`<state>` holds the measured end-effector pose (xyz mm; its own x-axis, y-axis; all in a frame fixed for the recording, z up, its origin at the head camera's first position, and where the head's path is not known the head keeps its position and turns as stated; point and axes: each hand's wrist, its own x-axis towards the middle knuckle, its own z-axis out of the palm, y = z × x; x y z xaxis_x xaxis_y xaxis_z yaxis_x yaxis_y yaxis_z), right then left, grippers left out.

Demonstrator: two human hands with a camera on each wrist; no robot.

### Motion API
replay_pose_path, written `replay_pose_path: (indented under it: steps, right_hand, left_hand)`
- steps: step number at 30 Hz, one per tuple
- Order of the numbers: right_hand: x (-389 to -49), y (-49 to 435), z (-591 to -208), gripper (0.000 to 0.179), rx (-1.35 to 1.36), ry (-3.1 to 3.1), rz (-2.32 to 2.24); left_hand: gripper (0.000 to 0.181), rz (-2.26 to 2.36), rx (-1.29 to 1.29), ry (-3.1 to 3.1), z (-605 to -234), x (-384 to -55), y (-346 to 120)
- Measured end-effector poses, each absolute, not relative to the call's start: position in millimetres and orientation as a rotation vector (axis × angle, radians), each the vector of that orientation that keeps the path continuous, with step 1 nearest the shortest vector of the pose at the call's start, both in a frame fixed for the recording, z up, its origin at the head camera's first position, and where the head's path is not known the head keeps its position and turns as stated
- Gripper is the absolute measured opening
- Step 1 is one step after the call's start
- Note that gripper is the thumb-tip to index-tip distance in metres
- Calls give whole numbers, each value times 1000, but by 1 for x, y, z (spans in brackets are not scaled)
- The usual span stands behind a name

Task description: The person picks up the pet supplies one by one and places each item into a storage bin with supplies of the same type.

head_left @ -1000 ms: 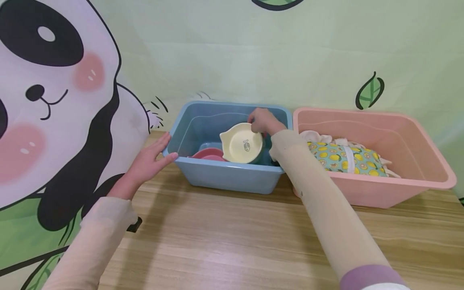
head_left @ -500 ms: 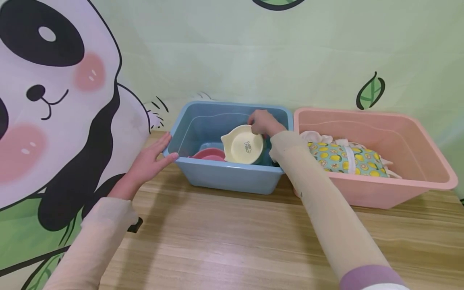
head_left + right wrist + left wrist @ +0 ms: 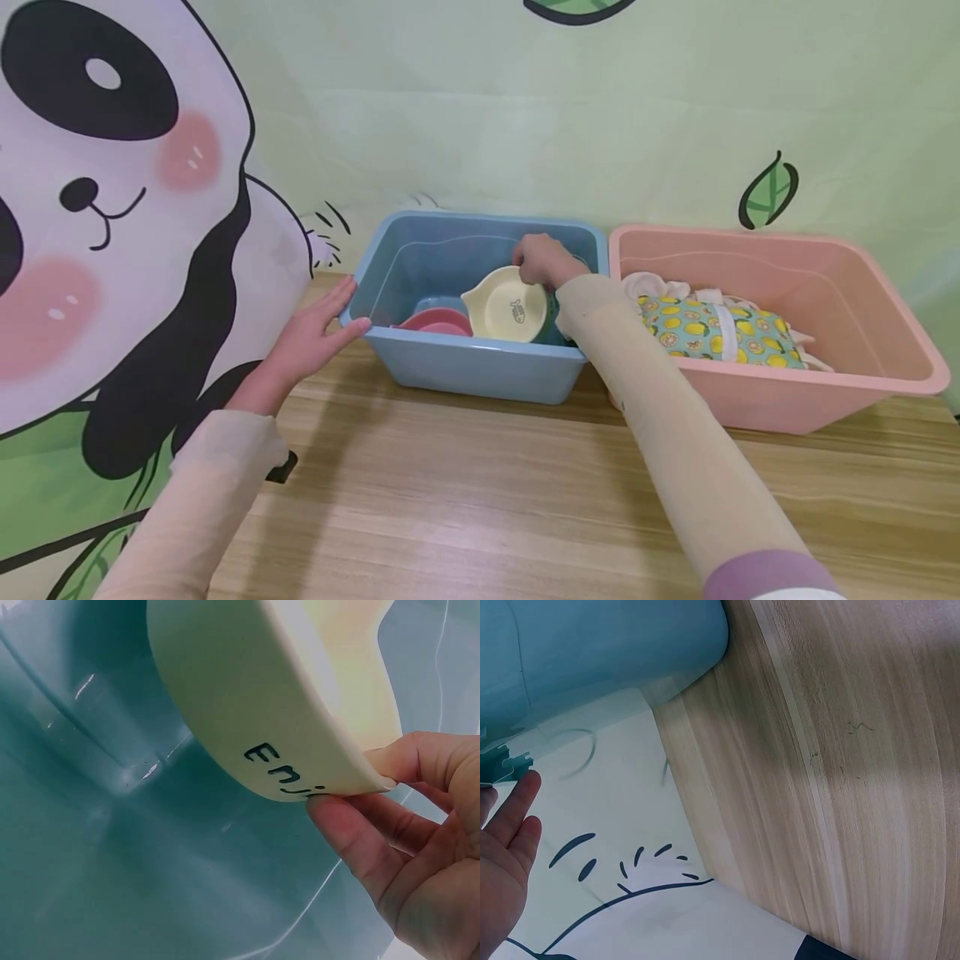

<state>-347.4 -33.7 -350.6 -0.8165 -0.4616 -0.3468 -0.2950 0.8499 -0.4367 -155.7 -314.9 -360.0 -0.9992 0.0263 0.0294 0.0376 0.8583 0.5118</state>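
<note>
My right hand [image 3: 551, 260] reaches into the blue bin [image 3: 480, 367] and pinches a cream bowl [image 3: 506, 308] by its rim, thumb on one side and fingers on the other. The bowl is tilted, its inside with a small fish print turned toward the head camera; a pointed ear juts from its edge. Dark lettering marks the outer wall of the bowl [image 3: 247, 727] in the right wrist view. My left hand [image 3: 303, 342] rests against the left rim of the bin, fingers straight and thumb at the front corner. Beside the bowl, a pink-red dish [image 3: 438, 322] shows partly above the front rim.
A pink bin [image 3: 765, 398] stands against the blue one on the right. Inside it lies a lemon-print fabric bundle [image 3: 712, 331] with a white band, beside white cloth. Both bins sit on a wooden table [image 3: 465, 492], before a panda-print backdrop [image 3: 480, 125].
My right hand and the cream bowl have sunk slightly lower in the blue bin. The left hand keeps its place on the rim.
</note>
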Motion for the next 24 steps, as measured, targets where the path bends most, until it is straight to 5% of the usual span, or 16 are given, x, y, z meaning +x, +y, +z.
replay_pose_path:
  steps: [24]
  right_hand:
    - [-343, -35, -353, 14, -669, 2613, -357]
  left_hand:
    - [73, -832, -84, -3012, -361, -157, -315]
